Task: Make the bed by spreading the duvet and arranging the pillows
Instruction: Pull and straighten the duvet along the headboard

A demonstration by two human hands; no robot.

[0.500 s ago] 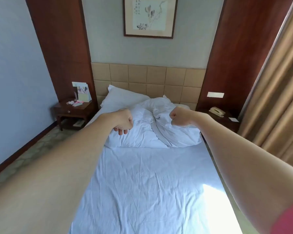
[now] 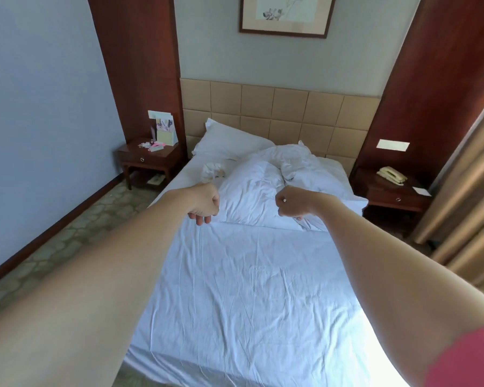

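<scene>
Both arms reach over the bed (image 2: 249, 303), the left hand (image 2: 204, 203) and right hand (image 2: 294, 203) loosely curled and holding nothing, just before the crumpled white duvet (image 2: 266, 188) heaped at twelve o'clock, a pillow (image 2: 229, 143) propped at eleven o'clock against the headboard (image 2: 291, 107).

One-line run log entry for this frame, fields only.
stage: duvet bunched at headboard | left hand: curled, grip unclear | right hand: curled, grip unclear | pillow: unarranged

I see the bed (image 2: 249, 303) covered by a wrinkled white sheet (image 2: 263, 344). At its head lie a crumpled duvet (image 2: 277, 188) and, left of it, a pillow (image 2: 229, 143) against the headboard (image 2: 280, 107).
</scene>
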